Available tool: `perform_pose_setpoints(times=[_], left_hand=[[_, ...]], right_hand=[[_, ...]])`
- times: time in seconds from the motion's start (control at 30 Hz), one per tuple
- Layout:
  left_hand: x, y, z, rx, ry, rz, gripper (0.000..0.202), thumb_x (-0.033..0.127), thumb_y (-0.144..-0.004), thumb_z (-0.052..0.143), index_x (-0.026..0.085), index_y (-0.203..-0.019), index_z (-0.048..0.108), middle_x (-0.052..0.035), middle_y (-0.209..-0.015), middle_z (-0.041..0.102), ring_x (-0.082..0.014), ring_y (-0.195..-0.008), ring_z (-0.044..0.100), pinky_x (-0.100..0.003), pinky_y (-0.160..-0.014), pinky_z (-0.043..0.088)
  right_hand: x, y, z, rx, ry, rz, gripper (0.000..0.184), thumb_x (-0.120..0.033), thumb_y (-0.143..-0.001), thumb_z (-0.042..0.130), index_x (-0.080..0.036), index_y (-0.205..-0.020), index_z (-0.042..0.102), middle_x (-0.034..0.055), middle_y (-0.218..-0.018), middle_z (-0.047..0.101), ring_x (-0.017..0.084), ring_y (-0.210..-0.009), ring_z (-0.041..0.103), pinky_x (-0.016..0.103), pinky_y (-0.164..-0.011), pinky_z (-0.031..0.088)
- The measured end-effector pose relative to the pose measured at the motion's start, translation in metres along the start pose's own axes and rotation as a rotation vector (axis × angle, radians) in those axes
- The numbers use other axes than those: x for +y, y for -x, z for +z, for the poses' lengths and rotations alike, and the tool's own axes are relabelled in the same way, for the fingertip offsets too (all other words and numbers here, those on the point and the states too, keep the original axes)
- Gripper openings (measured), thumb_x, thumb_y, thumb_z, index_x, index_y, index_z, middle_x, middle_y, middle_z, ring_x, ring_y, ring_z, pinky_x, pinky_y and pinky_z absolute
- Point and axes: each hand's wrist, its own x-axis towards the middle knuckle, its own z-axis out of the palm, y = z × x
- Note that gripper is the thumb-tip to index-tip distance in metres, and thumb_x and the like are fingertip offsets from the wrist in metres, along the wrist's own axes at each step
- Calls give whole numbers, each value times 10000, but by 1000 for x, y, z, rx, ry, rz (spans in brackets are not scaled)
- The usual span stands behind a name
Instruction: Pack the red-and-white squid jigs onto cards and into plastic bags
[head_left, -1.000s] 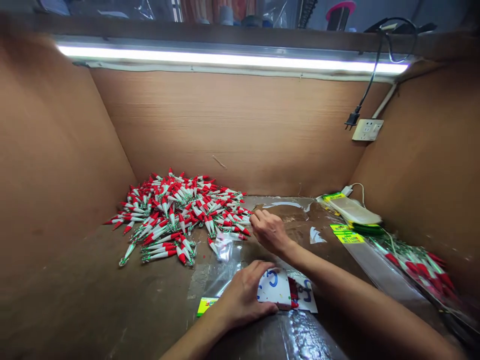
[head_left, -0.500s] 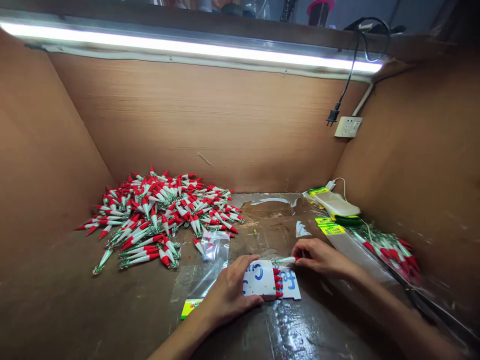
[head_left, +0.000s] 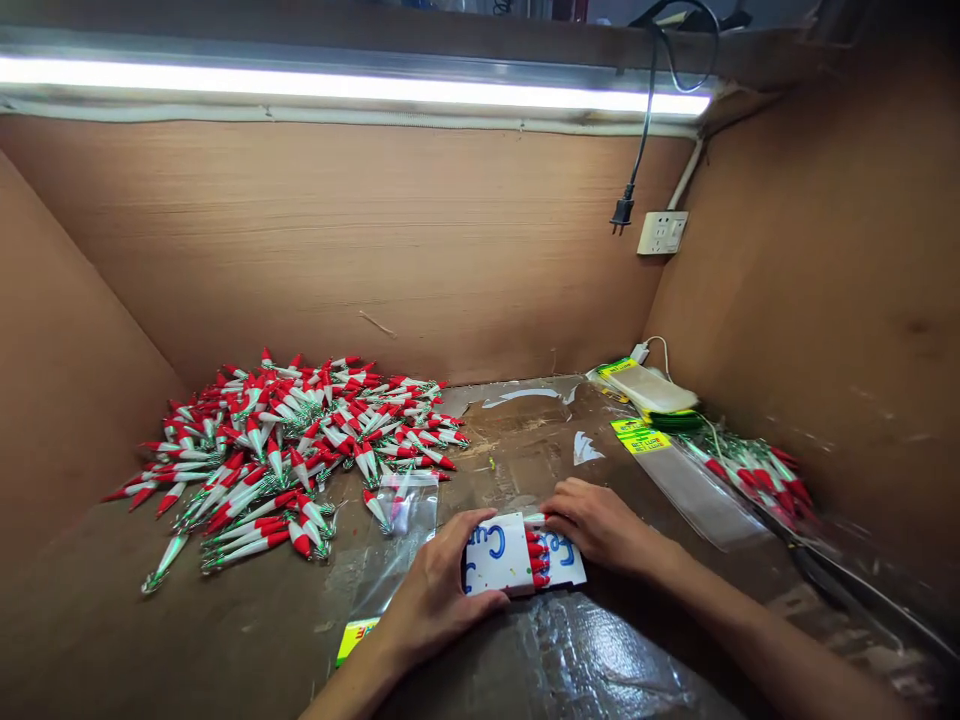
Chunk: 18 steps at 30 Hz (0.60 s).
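Note:
A white card with blue letters [head_left: 499, 552] lies on a clear bag [head_left: 390, 565] near the front of the bench. A row of red-tipped lures [head_left: 536, 562] sits across the card's middle. My left hand [head_left: 431, 605] rests flat on the card's left edge and holds it down. My right hand [head_left: 600, 525] is at the card's right side, fingers pinched on a red-and-white lure at the top of the row. A big heap of red-and-white lures [head_left: 285, 440] lies to the left.
Brown board walls close in the bench on three sides. Yellow-labelled bags [head_left: 656, 440] and packed lures [head_left: 757, 480] lie along the right wall. A wall socket [head_left: 661, 232] with a hanging plug is above them. A light strip [head_left: 360, 90] runs overhead.
My right hand took a lure from the heap, carried it right and back toward me, and has brought it down onto the card's row. My left hand stayed on the card.

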Motion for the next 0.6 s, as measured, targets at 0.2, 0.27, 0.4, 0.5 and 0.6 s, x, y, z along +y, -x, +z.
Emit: perform_pose_setpoints(times=[0.2, 0.27, 0.4, 0.5, 0.6], left_hand=[[0, -1, -3, -40, -5, 8, 811, 257, -684, 839, 313, -1390, 443, -49, -1320, 594, -279, -1167, 591, -405, -997, 486], [-1, -1, -2, -59, -22, 20, 771, 258, -697, 830, 304, -1375, 464, -56, -1324, 592, -277, -1184, 584, -408, -1008, 480], [-3, 2, -2, -98, -87, 39, 652, 293, -739, 805, 298, -1332, 533, -84, -1425, 522, -292, -1276, 531, -444, -1065, 439], [-5, 5, -2, -118, -125, 23, 657, 310, -751, 798, 314, -1352, 533, -88, -1479, 472, -293, -1299, 519, -452, -1074, 436], [-5, 6, -3, -134, -148, 17, 685, 316, -749, 799, 332, -1375, 521, -81, -1497, 452, -289, -1306, 516, -448, -1079, 437]], right_hand=[[-8, -2, 18, 78, 4, -54, 180, -303, -994, 538, -234, -1068, 686, 40, -972, 661, 194, -940, 573, 284, -802, 435], [-10, -2, 23, 98, 12, -63, 163, -293, -991, 544, -218, -1047, 678, 43, -966, 660, 196, -935, 567, 291, -810, 433], [-17, -3, 31, 84, 103, -57, 207, -295, -1010, 503, -216, -992, 694, 55, -920, 646, 206, -908, 554, 305, -788, 429], [-16, -2, 29, 74, 67, -54, 154, -273, -987, 548, -225, -1056, 677, 52, -982, 647, 202, -940, 557, 300, -807, 436], [-12, 0, 23, 63, -12, -56, 129, -239, -948, 608, -208, -1066, 652, 40, -995, 660, 192, -937, 571, 285, -813, 443]])
